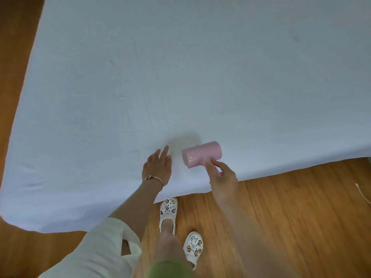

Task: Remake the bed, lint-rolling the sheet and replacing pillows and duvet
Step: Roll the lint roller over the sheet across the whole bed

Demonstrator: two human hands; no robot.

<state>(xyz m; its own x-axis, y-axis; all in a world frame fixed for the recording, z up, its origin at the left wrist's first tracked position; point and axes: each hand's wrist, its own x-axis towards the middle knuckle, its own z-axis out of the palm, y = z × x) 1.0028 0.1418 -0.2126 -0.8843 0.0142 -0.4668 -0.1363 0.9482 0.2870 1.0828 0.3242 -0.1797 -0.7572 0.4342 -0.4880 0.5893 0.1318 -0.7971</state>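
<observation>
A pale blue-white sheet (180, 77) covers the whole bed and shows a few creases on its left half. The pink lint roller (201, 154) lies with its barrel on the sheet near the bed's front edge. My right hand (222, 176) grips the roller's short handle, with the fingers curled round it. My left hand (158, 166), a bracelet on its wrist, rests flat on the sheet just left of the roller with straight fingers. No pillows or duvet are in view.
Wooden floor (291, 217) runs along the front and left of the bed. My feet in white clogs (168, 214) stand at the bed's front edge. A thin cord (362, 194) lies on the floor at far right. A small dark spot (296, 38) marks the sheet.
</observation>
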